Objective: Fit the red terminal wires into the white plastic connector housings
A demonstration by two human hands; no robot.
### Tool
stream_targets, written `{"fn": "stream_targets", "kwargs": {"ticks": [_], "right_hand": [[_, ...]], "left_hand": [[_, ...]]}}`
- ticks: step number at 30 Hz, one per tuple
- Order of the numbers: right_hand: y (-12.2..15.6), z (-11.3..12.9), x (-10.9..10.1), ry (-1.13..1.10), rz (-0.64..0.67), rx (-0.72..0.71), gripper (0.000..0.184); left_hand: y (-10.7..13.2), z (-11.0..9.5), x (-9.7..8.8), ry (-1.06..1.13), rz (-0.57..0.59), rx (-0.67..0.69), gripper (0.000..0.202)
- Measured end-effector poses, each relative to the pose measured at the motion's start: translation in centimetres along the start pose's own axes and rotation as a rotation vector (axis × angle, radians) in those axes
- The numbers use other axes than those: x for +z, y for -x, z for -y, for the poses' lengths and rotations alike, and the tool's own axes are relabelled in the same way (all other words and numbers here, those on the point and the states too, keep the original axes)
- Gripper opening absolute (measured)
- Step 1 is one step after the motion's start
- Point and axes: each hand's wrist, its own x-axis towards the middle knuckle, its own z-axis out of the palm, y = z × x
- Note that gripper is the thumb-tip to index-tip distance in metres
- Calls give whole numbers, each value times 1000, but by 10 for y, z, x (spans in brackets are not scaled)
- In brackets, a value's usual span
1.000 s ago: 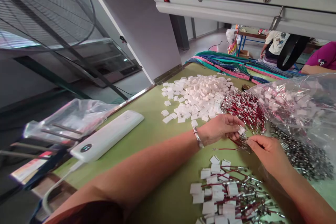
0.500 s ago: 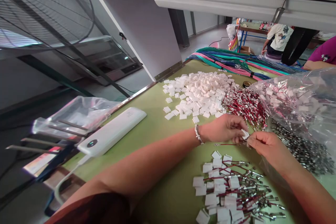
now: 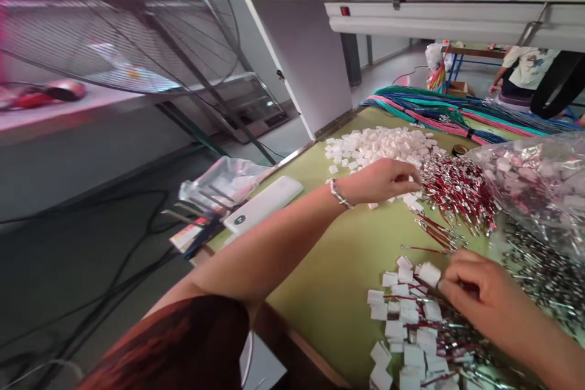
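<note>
My left hand (image 3: 386, 180) hovers over the near side of a pile of white plastic connector housings (image 3: 384, 143), by the heap of short red wires (image 3: 457, 192). Its fingers are curled and the tips come together; whatever is between them, if anything, is hidden. My right hand (image 3: 478, 289) pinches a white connector housing (image 3: 429, 274) above the near group of housings with red wires (image 3: 414, 317). A few loose red wires with metal terminals (image 3: 436, 233) lie between my hands.
A clear plastic bag of parts (image 3: 543, 177) and dark metal terminals (image 3: 543, 268) lie at right. Bundled coloured cables (image 3: 439, 109) cross the back. A white power bank (image 3: 267, 201) sits at the left edge. A fan (image 3: 137, 24) stands beyond; a person (image 3: 530, 70) is in the background.
My hands, together on a white housing before, are now apart. The left has moved back to the housing pile; the right has carried the housing down toward the near group. The view has swung left.
</note>
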Motion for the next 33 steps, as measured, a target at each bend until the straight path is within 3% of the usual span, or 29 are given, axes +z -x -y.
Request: {"fn": "stream_targets", "kwargs": {"ticks": [3, 6, 9, 12, 15, 24, 27, 29, 33], "right_hand": [[0, -5, 1, 49, 107, -32, 26], [-15, -24, 6, 177, -99, -39, 27], [-33, -42, 18, 415, -266, -150, 20], [-40, -47, 31, 596, -255, -213, 16], [-39, -43, 35, 643, -241, -198, 18], [-25, -41, 11, 365, -327, -20, 16], [-24, -40, 9, 190, -321, -9, 20], [-24, -36, 9, 90, -285, 31, 23], [-24, -27, 9, -93, -225, 185, 32]], "left_hand": [[21, 25, -6, -197, -44, -242, 21], [34, 40, 6, -365, -87, -438, 25], [37, 42, 24, -458, -83, -552, 34], [36, 41, 36, -504, -35, -583, 31], [36, 43, 40, -523, -6, -556, 24], [42, 42, 42, -515, 1, -468, 22], [40, 36, 42, -390, -44, -363, 26], [38, 32, 45, -192, -51, -311, 27], [29, 25, 60, 381, 119, -413, 13]]}}
